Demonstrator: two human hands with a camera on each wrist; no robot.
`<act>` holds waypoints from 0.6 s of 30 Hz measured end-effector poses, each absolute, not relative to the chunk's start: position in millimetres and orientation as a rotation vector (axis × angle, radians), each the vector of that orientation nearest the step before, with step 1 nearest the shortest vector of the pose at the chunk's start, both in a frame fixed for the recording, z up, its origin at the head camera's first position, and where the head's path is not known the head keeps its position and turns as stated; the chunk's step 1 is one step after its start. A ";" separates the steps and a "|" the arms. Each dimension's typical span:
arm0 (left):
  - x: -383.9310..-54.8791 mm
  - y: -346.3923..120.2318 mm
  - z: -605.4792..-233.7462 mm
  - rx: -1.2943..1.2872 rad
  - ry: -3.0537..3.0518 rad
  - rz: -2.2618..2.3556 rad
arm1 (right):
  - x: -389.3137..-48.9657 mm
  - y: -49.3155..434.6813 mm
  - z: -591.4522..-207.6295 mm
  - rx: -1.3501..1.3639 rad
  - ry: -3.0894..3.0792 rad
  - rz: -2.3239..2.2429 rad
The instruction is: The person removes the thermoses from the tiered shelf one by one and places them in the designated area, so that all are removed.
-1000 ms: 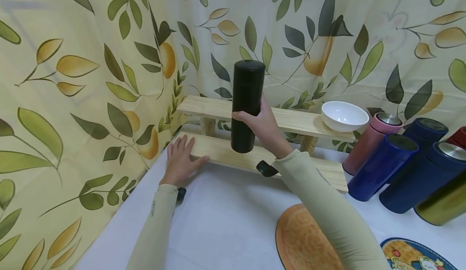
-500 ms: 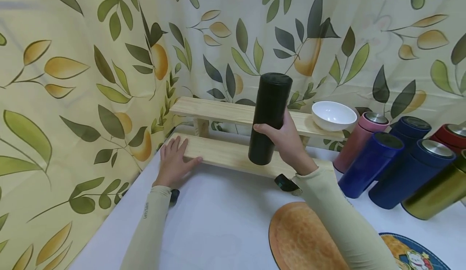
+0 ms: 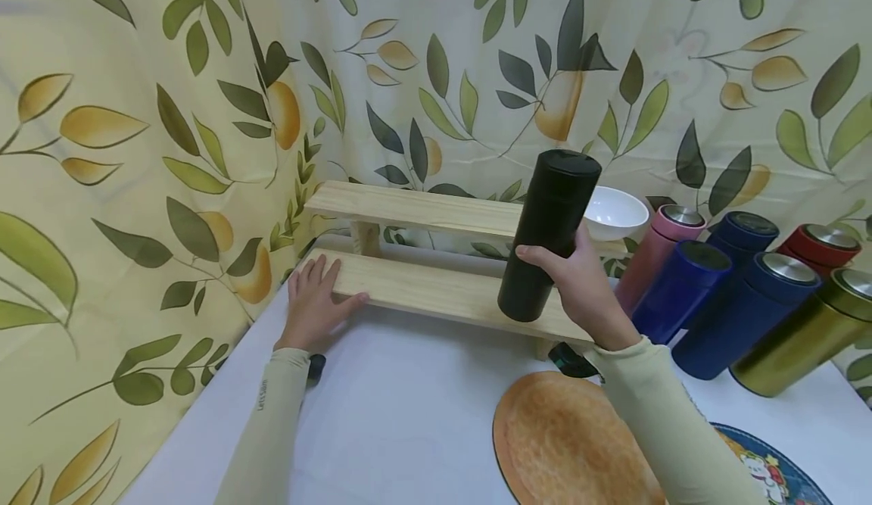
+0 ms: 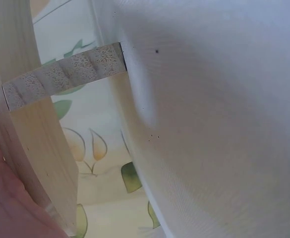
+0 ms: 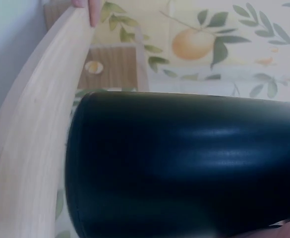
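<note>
My right hand (image 3: 579,285) grips a black thermos flask (image 3: 548,225) around its middle. The flask tilts, its top leaning right, over the right part of the lower board (image 3: 409,287) of a two-tier wooden rack. In the right wrist view, the flask's base (image 5: 78,168) appears a small gap away from the board (image 5: 33,134). At the lower board's left end rests my left hand (image 3: 315,302), its fingers spread flat on the wood. The left wrist view catches the board's underside (image 4: 43,163) and a bit of that hand (image 4: 11,198).
A white bowl (image 3: 615,213), partly behind the flask, sits on the upper board (image 3: 422,208). Several flasks stand at right: pink (image 3: 654,251), blue (image 3: 681,293), red (image 3: 820,247), olive (image 3: 804,338). A round brown mat (image 3: 565,437) and a patterned mat (image 3: 770,459) lie in front.
My right hand has carried the black flask rightward along the rack, and the flask tilts more. The head view has turned slightly right. My left hand stays on the board.
</note>
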State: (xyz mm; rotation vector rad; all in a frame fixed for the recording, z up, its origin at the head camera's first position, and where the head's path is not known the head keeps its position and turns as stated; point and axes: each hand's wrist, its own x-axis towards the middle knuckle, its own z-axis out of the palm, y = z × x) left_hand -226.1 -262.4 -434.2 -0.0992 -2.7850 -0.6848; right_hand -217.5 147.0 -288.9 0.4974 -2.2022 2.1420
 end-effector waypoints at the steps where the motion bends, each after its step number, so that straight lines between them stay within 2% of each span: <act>1: -226.7 -262.3 -434.2 -0.104 -2.781 -0.685 | -215.9 151.1 -288.5 0.499 -2.190 2.145; 18: -226.4 -262.1 -432.9 -0.105 -2.798 -0.687 | -180.9 215.9 -305.5 0.422 -2.205 2.096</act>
